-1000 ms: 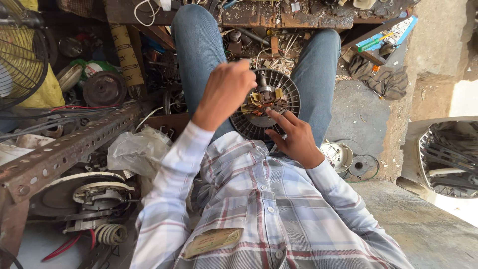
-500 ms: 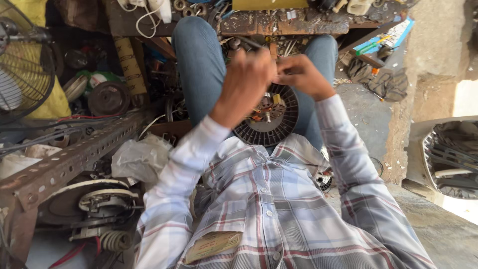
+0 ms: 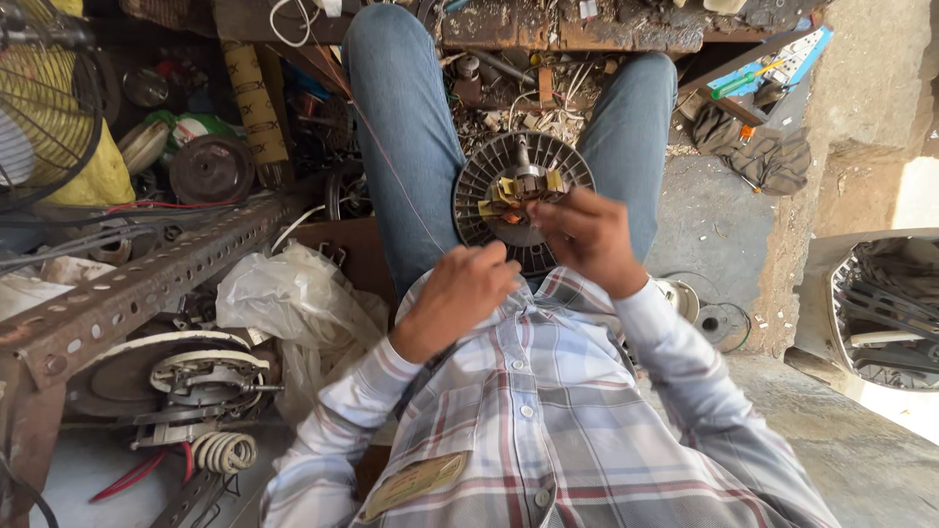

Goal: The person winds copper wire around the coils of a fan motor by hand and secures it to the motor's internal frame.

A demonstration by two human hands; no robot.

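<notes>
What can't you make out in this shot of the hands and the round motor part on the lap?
- Head view: the near rim of the round motor part is hidden behind the right hand.
- Whether the left hand grips anything: fingers curl away from the camera.
- Any thin wire between the hands is too fine to confirm.
- Fan cage is cut off by the left edge.
</notes>
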